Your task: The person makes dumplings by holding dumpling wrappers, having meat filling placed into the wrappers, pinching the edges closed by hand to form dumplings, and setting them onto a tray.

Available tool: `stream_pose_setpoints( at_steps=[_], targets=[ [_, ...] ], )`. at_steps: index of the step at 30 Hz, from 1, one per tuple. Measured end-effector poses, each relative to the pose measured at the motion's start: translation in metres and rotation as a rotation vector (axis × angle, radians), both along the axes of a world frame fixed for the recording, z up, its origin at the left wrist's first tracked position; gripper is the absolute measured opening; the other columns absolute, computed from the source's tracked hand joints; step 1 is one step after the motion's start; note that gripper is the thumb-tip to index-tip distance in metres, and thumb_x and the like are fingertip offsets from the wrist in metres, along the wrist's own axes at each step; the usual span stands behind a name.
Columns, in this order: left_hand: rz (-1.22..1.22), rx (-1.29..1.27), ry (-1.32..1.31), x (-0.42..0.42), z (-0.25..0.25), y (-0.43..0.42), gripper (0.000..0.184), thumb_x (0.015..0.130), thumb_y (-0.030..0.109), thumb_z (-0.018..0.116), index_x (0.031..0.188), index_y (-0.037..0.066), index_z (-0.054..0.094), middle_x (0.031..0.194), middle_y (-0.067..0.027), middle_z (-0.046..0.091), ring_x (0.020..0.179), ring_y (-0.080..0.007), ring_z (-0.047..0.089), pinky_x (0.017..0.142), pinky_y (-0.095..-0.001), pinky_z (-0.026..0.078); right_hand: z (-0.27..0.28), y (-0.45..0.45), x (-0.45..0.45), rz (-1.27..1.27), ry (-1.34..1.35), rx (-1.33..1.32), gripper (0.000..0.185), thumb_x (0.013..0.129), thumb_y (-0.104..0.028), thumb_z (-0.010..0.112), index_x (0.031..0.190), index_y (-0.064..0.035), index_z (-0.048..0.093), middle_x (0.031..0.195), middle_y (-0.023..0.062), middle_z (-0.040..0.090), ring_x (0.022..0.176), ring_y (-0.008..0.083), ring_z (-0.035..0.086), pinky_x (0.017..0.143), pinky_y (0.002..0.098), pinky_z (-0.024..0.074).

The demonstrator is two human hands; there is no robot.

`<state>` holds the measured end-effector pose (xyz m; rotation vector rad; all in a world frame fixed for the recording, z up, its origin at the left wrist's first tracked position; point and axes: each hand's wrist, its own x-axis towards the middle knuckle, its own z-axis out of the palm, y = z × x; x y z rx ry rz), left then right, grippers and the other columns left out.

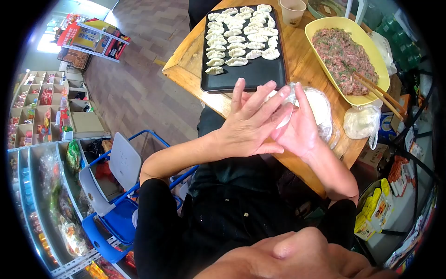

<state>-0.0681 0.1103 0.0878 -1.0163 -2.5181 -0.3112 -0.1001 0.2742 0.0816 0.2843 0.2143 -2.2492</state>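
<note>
My left hand is spread, its back to the camera, in front of the table edge. Its fingers overlap my right hand, which is palm up with fingers apart. A white dough wrapper shows between the two hands, lying against the right palm and partly hidden by the left fingers. Beyond them, a black tray holds rows of folded dumplings. Just right of my right hand lies a stack of round wrappers in clear plastic. A yellow dish of minced filling stands farther right, with chopsticks in it.
A bagged lump of dough sits at the wooden table's right edge. A paper cup stands behind the tray. Blue folding chairs and shop shelves are on the left. Another person's dark clothing shows at the top.
</note>
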Motion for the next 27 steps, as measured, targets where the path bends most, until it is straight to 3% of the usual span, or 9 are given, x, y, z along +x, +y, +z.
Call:
stream_pose_setpoints(
  at_steps=[3, 9, 12, 15, 16, 17, 20, 27],
  targets=[
    [-0.004, -0.047, -0.009, -0.001, -0.007, 0.003, 0.081, 0.087, 0.074, 0.029, 0.133, 0.014, 0.055, 0.147, -0.009, 0.04, 0.138, -0.0321, 0.029, 0.113, -0.0606, 0.0, 0.007, 0.001, -0.001, 0.033, 0.083, -0.059, 0.071, 0.097, -0.061, 0.03, 0.132, -0.0005, 0.043, 0.135, 0.0216, 0.049, 0.13, 0.0306, 0.045, 0.11, 0.045, 0.0345],
    [-0.087, -0.03, 0.053, 0.006, -0.011, -0.012, 0.072, 0.088, 0.071, 0.032, 0.122, 0.016, 0.064, 0.145, -0.0093, 0.043, 0.138, -0.0313, 0.029, 0.114, -0.0601, 0.001, 0.012, 0.002, -0.004, 0.017, 0.066, 0.018, 0.075, 0.097, -0.062, 0.023, 0.133, 0.0003, 0.042, 0.135, 0.0255, 0.048, 0.127, 0.0333, 0.048, 0.109, 0.0465, 0.0376],
    [-0.16, 0.144, -0.036, 0.008, -0.008, -0.023, 0.047, 0.083, 0.055, 0.057, 0.11, 0.019, 0.069, 0.144, -0.0077, 0.045, 0.136, -0.0296, 0.034, 0.113, -0.0619, 0.01, 0.011, 0.001, -0.004, 0.014, 0.073, 0.039, 0.075, 0.097, -0.063, 0.022, 0.134, -0.0004, 0.042, 0.135, 0.0253, 0.048, 0.125, 0.0332, 0.049, 0.108, 0.0467, 0.0394],
    [-0.194, 0.115, 0.102, 0.006, -0.007, -0.035, 0.042, 0.088, 0.055, 0.055, 0.109, 0.023, 0.071, 0.139, -0.0077, 0.05, 0.131, -0.0307, 0.037, 0.115, -0.0567, 0.009, 0.012, 0.001, -0.003, 0.04, 0.1, 0.039, 0.075, 0.097, -0.063, 0.022, 0.135, -0.0012, 0.042, 0.134, 0.0243, 0.05, 0.124, 0.0323, 0.051, 0.106, 0.0457, 0.0417],
    [-0.182, 0.147, 0.127, 0.008, -0.009, -0.036, 0.032, 0.082, 0.046, 0.067, 0.108, 0.026, 0.071, 0.136, -0.0056, 0.052, 0.129, -0.0288, 0.04, 0.115, -0.0567, 0.013, 0.011, 0.001, -0.003, 0.042, 0.098, 0.038, 0.075, 0.097, -0.063, 0.022, 0.135, -0.0012, 0.042, 0.134, 0.0243, 0.05, 0.124, 0.0323, 0.051, 0.106, 0.0457, 0.0417],
    [-0.179, 0.146, 0.125, 0.009, -0.011, -0.039, 0.032, 0.082, 0.046, 0.067, 0.108, 0.026, 0.071, 0.136, -0.0056, 0.052, 0.129, -0.0288, 0.04, 0.115, -0.0567, 0.013, 0.011, 0.001, -0.003, 0.059, 0.094, 0.032, 0.075, 0.097, -0.063, 0.023, 0.135, -0.001, 0.042, 0.133, 0.0233, 0.05, 0.124, 0.0315, 0.051, 0.105, 0.0448, 0.0419],
    [-0.208, 0.105, 0.246, 0.007, -0.017, -0.048, 0.041, 0.072, 0.027, 0.08, 0.11, 0.03, 0.066, 0.136, -0.0028, 0.051, 0.129, -0.026, 0.042, 0.116, -0.0572, 0.017, 0.008, 0.001, -0.001, 0.088, 0.058, 0.02, 0.075, 0.097, -0.063, 0.028, 0.134, -0.0003, 0.044, 0.131, 0.0209, 0.053, 0.121, 0.0294, 0.053, 0.104, 0.0429, 0.0421],
    [-0.259, 0.003, 0.283, -0.001, 0.0, -0.054, 0.035, 0.073, 0.021, 0.078, 0.104, 0.026, 0.062, 0.134, -0.0022, 0.055, 0.13, -0.025, 0.041, 0.115, -0.0575, 0.018, -0.004, 0.002, 0.003, 0.115, 0.038, -0.054, 0.074, 0.097, -0.061, 0.034, 0.133, 0.002, 0.047, 0.127, 0.0149, 0.057, 0.117, 0.0238, 0.055, 0.104, 0.0403, 0.0407]
  ],
)
